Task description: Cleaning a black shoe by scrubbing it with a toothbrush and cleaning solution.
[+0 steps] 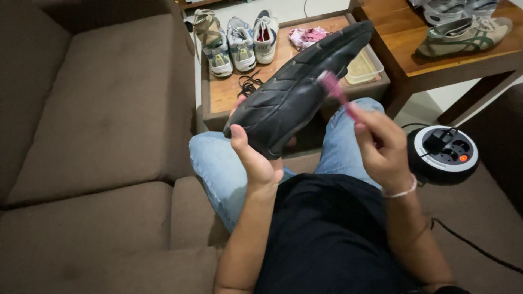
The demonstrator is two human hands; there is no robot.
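Black rubber-soled shoe [297, 87], held sole-up above the person's lap, its long axis running diagonally from the heel at the lower left to the toe at the upper right. The left hand [256, 158] is closed around the heel end from below, thumb pressed on the sole, forearm rising nearly vertical from the lap. The right hand [384, 147], on the shoe's right and just beside its midsection, pinches the handle of a pink plastic brush [335, 90], whose blurred head meets the grooved sole near the forefoot. Beyond the shoe's toe stands a low wooden table [229, 92] bearing three pale sneakers [239, 41]. A round black-and-white power hub [442, 152] lies to the shoe's lower right; a brown fabric sofa [92, 120] extends to its left.
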